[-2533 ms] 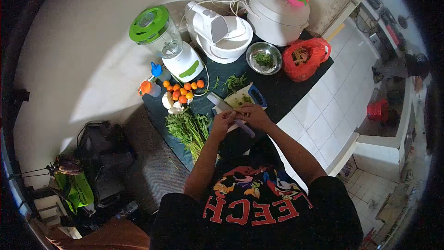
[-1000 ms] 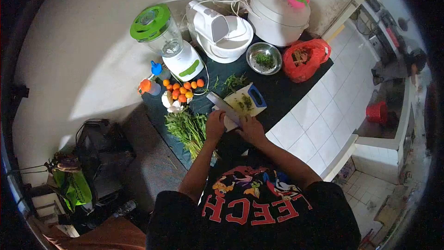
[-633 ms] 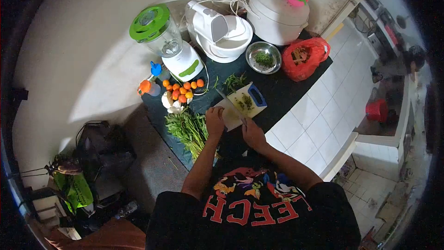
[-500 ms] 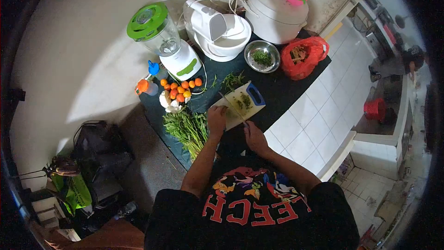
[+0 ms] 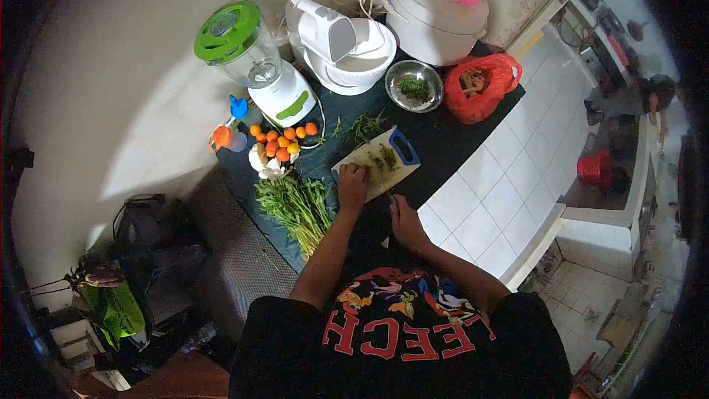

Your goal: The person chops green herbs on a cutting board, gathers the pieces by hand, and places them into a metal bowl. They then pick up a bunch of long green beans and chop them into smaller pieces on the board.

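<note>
A cutting board with a blue handle lies tilted on the dark tabletop. Chopped greens form a small pile on it. My left hand rests on the board's left part, fingers curled down and together; whatever is under them is hidden. At the board's near right edge, my right hand is closed round a knife, of which only a short piece shows. Loose leafy sprigs lie just beyond the board. A bunch of leafy greens lies left of my left forearm.
Small orange tomatoes and garlic sit on the left. Behind stand a blender, a stand mixer and a white lidded pot. A metal bowl with cut greens and a red plastic bag are at the back right.
The knife blade lay visibly across the board; now little of it shows, near the board's edge. My left hand has shifted slightly on the board. The whole view has moved a little.
</note>
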Motion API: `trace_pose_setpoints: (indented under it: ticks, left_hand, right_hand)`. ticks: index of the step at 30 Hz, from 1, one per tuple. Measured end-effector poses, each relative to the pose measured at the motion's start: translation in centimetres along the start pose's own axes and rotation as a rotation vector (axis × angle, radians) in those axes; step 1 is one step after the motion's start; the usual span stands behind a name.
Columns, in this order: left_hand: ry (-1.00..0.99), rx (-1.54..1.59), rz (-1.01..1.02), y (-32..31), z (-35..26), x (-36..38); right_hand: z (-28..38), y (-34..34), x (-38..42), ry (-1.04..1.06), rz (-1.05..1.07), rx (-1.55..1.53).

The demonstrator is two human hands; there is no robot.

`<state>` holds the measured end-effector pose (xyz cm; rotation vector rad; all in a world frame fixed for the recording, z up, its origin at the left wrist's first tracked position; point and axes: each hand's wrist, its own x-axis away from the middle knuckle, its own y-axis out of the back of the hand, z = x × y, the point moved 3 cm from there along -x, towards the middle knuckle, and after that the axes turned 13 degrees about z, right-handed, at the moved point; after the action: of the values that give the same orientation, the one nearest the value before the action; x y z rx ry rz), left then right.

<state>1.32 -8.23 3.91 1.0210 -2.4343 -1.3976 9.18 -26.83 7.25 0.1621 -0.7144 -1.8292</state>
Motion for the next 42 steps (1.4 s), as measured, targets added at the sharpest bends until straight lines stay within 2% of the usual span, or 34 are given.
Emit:
trace_pose_setpoints:
  ticks: [5, 8, 9, 11, 13, 15, 16, 17, 23, 26, 28, 30, 32, 35, 37, 42]
  left_hand:
    - [0.015, 0.044, -0.001, -0.1, 0.1, 0.3]
    - [-0.003, 0.030, -0.008, -0.8, 0.8, 0.6]
    - [-0.005, 0.029, -0.009, -0.8, 0.9, 0.7]
    - [0.047, 0.060, 0.009, -0.9, 1.1, 0.9]
    - [0.080, 0.074, 0.015, -0.9, 1.0, 0.7]
    - [0.116, 0.092, 0.024, -0.8, 0.6, 0.6]
    - [0.208, 0.007, 0.071, -0.7, 0.5, 0.4]
    - [0.301, -0.080, 0.117, -0.5, 0.6, 0.3]
    - [0.354, -0.129, 0.185, -0.6, 1.2, -0.3]
    - [0.312, -0.084, 0.121, 0.1, 0.9, -0.3]
    - [0.287, -0.105, 0.124, 0.0, 1.3, -0.1]
    - [0.260, -0.125, 0.124, -0.2, 1.4, -0.2]
    - [0.379, -0.107, 0.181, -0.8, 1.9, -0.3]
    - [0.417, -0.012, 0.248, -0.1, 1.9, -0.5]
    - [0.406, -0.041, 0.244, 0.1, 1.8, -0.6]
    - [0.353, -0.110, 0.213, 0.0, 1.9, -0.4]
  right_hand:
    - [-0.6, -0.9, 0.8, -0.078, 0.083, -0.021]
    - [-2.2, -2.4, 0.5, -0.037, 0.075, 0.059]
    - [-1.9, -2.4, 0.1, 0.034, 0.018, 0.089]
    - [-1.8, -2.6, -0.7, 0.106, -0.045, 0.119]
    - [-0.9, -2.1, -2.3, -0.043, 0.054, 0.034]
    - [-0.2, -1.6, -3.1, -0.073, 0.073, 0.021]
    - [0.0, -1.5, -3.4, -0.098, 0.095, 0.007]
    - [0.3, -1.3, -3.3, -0.096, 0.094, 0.008]
    - [-1.3, -3.0, -0.9, -0.001, 0.034, 0.043]
    - [-0.9, -3.1, -1.0, -0.003, 0.030, 0.047]
    - [0.1, -2.7, -1.6, -0.124, 0.071, 0.032]
    - [0.1, -2.6, -3.1, -0.101, 0.052, 0.034]
    - [-0.3, -2.5, -3.8, -0.075, 0.030, 0.034]
    - [0.6, -2.1, -3.6, -0.036, 0.001, 0.020]
    - [0.9, -2.0, -2.3, -0.146, 0.098, -0.096]
    - [1.4, -2.9, -1.0, -0.070, 0.024, -0.027]
